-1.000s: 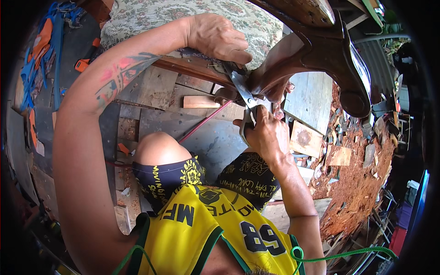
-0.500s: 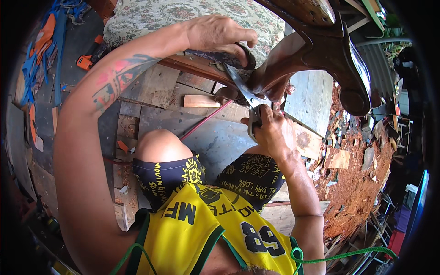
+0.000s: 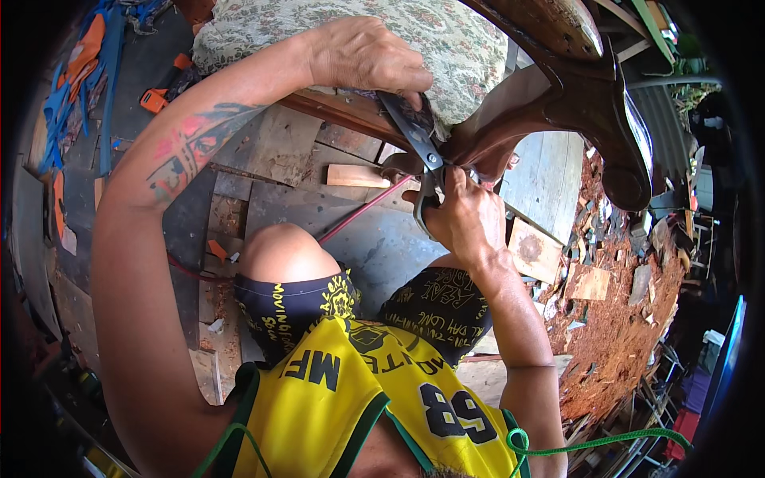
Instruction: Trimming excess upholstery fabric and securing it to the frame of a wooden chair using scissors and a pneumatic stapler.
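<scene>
Above my knees, filling the top of the view, stands a dark carved wooden chair frame, its curved rail sweeping to the right and down. Beside it, to the left and touching the wood, sits the chair's seat cushion, covered in a pale floral fabric. Under both lies a floor of worn grey planks, with a patch of reddish, crumbly debris spread to the right and blue and orange straps heaped far to the left.

A short pale wood block lies on the planks beneath the seat's edge, and a thin red rod runs at a slant from near that block toward my left knee.

My left hand is raised to the lower edge of the cushion, fingers curled down and pressing against the fabric and the wooden rail under it. Its fingertips rest at the upper end of the shears, a pair with dark blades and metal handles. I cannot tell whether the fingers grip the blade tip or only steady the cloth beside it.

My right hand is wrapped tightly about the handles of the shears, just below where the seat rail meets the carved frame. The blades slant up and to the left from that hand, running along the underside of the seat edge and lying close together rather than spread wide.
</scene>
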A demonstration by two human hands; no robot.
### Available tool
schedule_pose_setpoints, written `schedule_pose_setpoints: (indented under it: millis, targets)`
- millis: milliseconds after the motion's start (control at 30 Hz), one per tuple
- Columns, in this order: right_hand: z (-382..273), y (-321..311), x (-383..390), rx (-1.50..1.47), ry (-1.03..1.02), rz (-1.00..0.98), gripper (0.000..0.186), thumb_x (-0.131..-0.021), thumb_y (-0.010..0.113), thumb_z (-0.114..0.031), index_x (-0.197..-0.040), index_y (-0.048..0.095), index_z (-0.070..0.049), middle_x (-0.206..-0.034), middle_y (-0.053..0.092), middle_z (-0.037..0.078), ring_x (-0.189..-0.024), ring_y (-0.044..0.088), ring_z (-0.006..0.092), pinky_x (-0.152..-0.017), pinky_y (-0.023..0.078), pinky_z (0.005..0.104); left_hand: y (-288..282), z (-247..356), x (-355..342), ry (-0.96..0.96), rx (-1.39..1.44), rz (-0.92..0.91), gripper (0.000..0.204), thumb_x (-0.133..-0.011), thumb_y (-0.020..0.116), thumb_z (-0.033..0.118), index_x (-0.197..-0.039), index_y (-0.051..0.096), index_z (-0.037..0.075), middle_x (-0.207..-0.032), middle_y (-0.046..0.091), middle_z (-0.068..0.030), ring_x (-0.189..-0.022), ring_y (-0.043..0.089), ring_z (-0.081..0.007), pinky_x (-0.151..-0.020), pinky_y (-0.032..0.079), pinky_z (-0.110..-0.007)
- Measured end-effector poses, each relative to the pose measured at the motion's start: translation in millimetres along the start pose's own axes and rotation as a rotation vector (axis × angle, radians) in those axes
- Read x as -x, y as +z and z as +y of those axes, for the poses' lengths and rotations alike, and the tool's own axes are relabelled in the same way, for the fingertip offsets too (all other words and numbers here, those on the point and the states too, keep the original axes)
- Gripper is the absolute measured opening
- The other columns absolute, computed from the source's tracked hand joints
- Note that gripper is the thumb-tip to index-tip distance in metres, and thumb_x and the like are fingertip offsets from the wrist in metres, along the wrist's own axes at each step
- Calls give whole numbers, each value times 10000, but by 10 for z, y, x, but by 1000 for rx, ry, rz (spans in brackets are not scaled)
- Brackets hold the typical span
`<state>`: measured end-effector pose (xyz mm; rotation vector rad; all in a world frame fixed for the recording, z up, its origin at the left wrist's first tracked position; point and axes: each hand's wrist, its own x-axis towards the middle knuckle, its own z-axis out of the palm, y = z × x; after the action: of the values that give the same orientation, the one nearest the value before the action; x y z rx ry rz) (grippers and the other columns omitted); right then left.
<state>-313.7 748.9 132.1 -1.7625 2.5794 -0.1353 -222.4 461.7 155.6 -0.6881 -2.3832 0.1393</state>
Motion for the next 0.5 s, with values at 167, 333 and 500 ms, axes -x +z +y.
schedule_pose_setpoints:
  millis: [167, 333, 500]
  targets:
    - [93, 132, -26, 35, -147, 70, 493, -885, 774, -472, -1043, 638, -25, -787, 729, 170, -637, 723, 354, -583, 588, 470, 63, -112, -28, 121, -12, 22, 362, -826, 797, 351, -836, 506, 137, -676, 492, -2, -622, 627, -186, -458, 477, -333]
    - [249, 135, 0, 38, -249, 53, 384, -903, 770, -364, -1058, 636, -40, -780, 731, 162, -656, 733, 332, -565, 589, 449, 90, -87, 21, 91, 41, 28, 356, -832, 792, 356, -862, 525, 123, -694, 524, -8, -631, 632, -218, -491, 490, -355]
    - [155, 73, -41, 34, -242, 56, 417, -869, 775, -330, -1067, 609, -3, -768, 712, 174, -651, 728, 337, -579, 590, 446, -21, -18, 277, -261, 241, -59, 329, -868, 760, 345, -1025, 613, 96, -830, 647, -54, -739, 670, -318, -622, 520, -418]
